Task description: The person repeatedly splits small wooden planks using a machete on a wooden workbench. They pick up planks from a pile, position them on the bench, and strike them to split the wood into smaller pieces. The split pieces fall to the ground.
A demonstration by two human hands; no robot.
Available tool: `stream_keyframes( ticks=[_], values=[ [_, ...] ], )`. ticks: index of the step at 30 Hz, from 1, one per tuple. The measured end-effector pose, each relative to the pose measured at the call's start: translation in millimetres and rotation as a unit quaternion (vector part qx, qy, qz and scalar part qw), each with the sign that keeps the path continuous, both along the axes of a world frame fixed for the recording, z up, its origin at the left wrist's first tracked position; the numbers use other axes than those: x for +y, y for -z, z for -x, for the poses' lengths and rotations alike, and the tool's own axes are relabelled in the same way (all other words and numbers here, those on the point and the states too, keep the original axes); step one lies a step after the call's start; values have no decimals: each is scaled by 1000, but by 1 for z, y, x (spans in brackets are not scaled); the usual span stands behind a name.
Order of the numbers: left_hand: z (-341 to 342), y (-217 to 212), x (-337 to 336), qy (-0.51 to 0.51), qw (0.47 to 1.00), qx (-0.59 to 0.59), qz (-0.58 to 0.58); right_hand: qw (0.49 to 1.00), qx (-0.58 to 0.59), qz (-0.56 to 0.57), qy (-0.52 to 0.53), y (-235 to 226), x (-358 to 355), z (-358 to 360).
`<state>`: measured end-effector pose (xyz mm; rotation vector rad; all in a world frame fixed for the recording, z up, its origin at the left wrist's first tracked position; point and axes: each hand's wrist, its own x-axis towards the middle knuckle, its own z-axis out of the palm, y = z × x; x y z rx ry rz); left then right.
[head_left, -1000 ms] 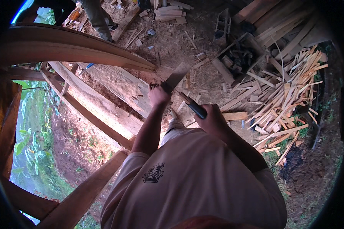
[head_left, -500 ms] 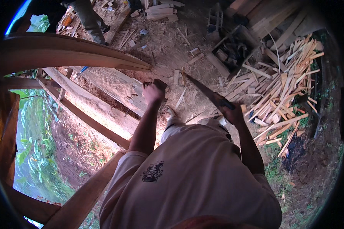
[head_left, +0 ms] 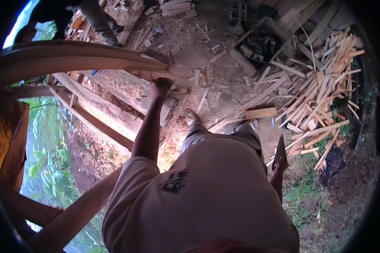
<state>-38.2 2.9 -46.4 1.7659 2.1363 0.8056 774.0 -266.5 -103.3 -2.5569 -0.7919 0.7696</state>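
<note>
Head view: right fingers (head_left: 284,164) clench a tapered saw (head_left: 280,148); left fingers (head_left: 161,82) curl near rough plank (head_left: 128,89), grip unclear.

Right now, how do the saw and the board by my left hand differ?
The saw is in your right hand; the board lies by your left hand. The saw's blade looks dark; the board is pale wood. The saw is smaller and tapers to a tip; the board is broad. Both are longer than wide.

The plank (head_left: 123,87) lies ahead to my left, my saw (head_left: 280,148) at my right; sticks (head_left: 325,90) heap toward the right of the ground (head_left: 179,48), left of them a box (head_left: 242,62).
</note>
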Motion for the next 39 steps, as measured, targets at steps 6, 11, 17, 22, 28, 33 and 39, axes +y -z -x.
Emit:
stream_keyframes(
  ticks=[6,11,17,22,28,33,39],
  values=[
    [44,21,-12,60,997,-57,-1,984,17,112,139,27,-48,-72],
    [-4,-75,3,-87,905,-416,13,951,105,4,291,23,-53,9],
    [-15,-35,5,-84,796,-599,-33,942,182,-87,268,3,-8,47],
    [-52,7,20,-87,700,-698,123,908,179,-133,354,10,6,80],
    [-114,119,4,86,870,-338,348,928,77,-111,347,-7,-32,135],
    [-205,151,25,122,787,-281,535,871,103,-146,458,-50,-85,208],
    [-488,-165,72,335,466,-631,521,868,-1,-26,496,61,-250,226]
  ],
)
